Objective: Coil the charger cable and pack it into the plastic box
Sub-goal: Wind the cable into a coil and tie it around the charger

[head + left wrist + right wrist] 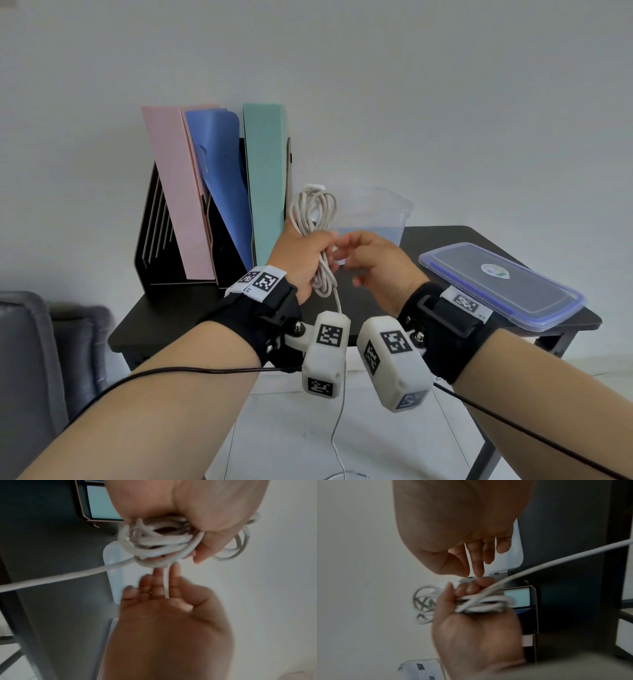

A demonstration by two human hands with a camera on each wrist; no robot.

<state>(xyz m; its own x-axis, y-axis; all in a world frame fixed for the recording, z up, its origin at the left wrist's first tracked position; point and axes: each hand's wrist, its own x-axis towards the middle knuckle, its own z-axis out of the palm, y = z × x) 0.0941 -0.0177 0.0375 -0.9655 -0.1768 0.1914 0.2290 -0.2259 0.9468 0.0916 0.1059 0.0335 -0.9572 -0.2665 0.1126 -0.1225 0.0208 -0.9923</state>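
My left hand [306, 263] grips a bundle of white charger cable [317, 219] held upright above the black table [185, 308]. Loops stick out above and below the fist, and a loose tail [339, 407] hangs from the bundle toward the floor. My right hand [346, 255] is just right of the bundle, with straight fingers [476, 563] reaching toward it. In the left wrist view a short stretch of cable [166, 582] lies against those fingers. The clear plastic box [376, 214] stands open at the back of the table, behind both hands.
The box's blue-rimmed lid [500, 284] lies flat on the table's right side, overhanging the edge. A black file rack with pink, blue and green folders [212, 192] stands at the back left. A grey seat [27, 359] is on the floor at the left.
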